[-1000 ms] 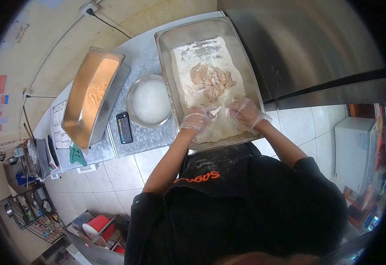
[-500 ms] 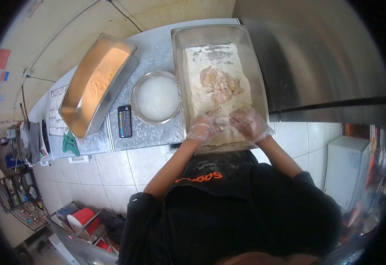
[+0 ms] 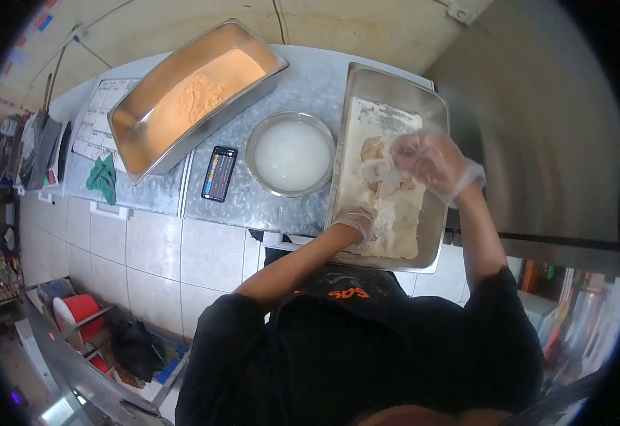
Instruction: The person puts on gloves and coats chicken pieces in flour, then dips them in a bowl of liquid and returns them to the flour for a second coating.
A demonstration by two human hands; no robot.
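A deep steel pan [image 3: 434, 241] holds a bed of white flour [image 3: 395, 238] with pieces of raw chicken [image 3: 387, 186] lying in its middle. My right hand [image 3: 434, 165], in a clear plastic glove, is over the chicken with its fingers pointing left. A pale, blurred shape shows just below its fingertips; I cannot tell whether the hand holds it. My left hand [image 3: 356, 223], gloved too, reaches down into the flour at the pan's near left side, its fingers mostly hidden.
Left of the pan stands a round steel bowl [image 3: 290, 155] of cloudy liquid. Beside it lies a phone [image 3: 219, 174]. Farther left are a steel pan [image 3: 129, 135] of orange powder and a green cloth [image 3: 102, 179]. A steel wall panel [image 3: 530, 142] rises on the right.
My right hand has moved up and away from me, from the near flour to over the chicken. My left hand stays low in the pan. The view has shifted, moving the scene rightward.
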